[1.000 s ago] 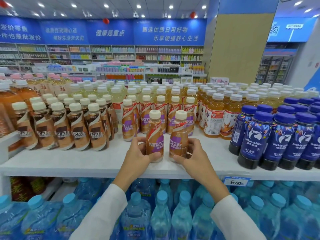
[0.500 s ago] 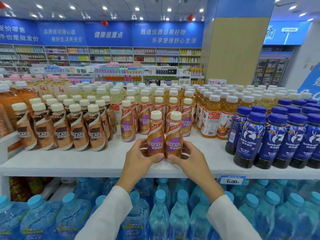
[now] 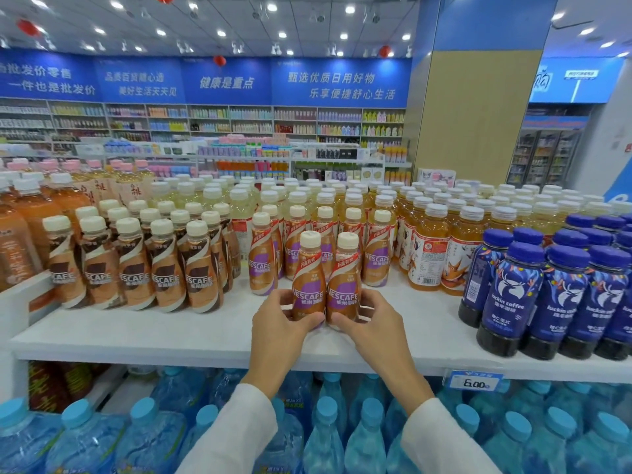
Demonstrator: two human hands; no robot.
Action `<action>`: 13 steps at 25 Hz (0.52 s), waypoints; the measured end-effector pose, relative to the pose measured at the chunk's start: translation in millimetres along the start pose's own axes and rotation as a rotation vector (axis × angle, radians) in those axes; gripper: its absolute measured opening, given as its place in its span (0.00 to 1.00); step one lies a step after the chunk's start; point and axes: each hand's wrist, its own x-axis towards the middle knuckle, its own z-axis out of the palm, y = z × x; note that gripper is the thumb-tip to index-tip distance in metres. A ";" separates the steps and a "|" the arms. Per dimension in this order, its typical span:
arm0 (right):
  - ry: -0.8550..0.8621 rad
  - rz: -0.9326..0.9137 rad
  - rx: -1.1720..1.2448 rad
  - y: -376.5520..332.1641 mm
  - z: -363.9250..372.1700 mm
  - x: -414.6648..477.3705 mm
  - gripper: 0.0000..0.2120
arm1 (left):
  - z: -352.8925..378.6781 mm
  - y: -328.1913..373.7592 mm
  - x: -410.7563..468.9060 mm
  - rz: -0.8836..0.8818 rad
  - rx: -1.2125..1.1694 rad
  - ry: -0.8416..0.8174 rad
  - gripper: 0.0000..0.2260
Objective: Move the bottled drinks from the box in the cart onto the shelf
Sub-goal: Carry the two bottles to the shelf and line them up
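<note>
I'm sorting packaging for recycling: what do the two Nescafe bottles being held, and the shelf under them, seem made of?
The left Nescafe bottle and right Nescafe bottle look like plastic in glossy printed sleeves that catch the light; their cream caps look like matte ribbed plastic. The shelf looks smooth matte white, painted metal or laminate; I cannot tell which.

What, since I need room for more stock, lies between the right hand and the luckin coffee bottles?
Only bare white shelf lies between the right hand and the luckin coffee bottles, as the head view shows.
</note>
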 end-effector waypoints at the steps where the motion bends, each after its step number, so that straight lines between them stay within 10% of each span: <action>1: -0.006 -0.009 0.006 -1.3 5.8 6.7 0.23 | -1.2 -1.6 8.3 0.004 0.016 0.020 0.29; 13: -0.063 0.003 -0.001 5.5 42.8 72.9 0.27 | 9.6 -2.8 57.4 -0.112 0.065 0.194 0.25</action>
